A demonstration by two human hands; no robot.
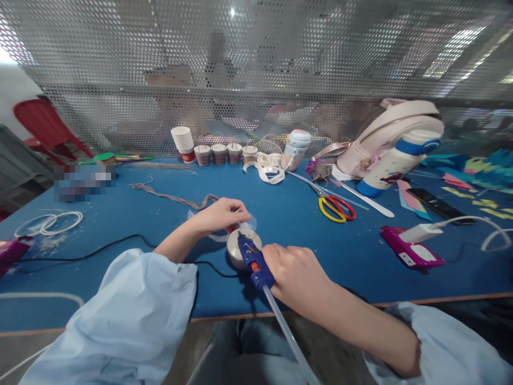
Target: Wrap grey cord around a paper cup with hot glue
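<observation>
My right hand [286,264] is wrapped round a blue hot glue gun [249,254], with a long clear glue stick [286,326] running out of its rear. The gun's nozzle points at the rim of a small pale round cup [236,255] on the table; I cannot tell whether they touch. Just beyond the cup, my left hand [224,214] is closed, thumb and fingers pinching sheer white ruffled lace [251,222]. More of the lace shows behind and beneath that hand. The gun covers part of the cup, and the left fingertips are partly hidden.
Stacked paper cups [183,141], several filled cups [218,154] and a bottle [297,148] line the back of the blue table [180,299]. Scissors [336,208], a backpack [385,139] and a purple power strip [412,248] are rightward. Grey cord [172,197] lies leftward; a black cable [120,241] crosses there.
</observation>
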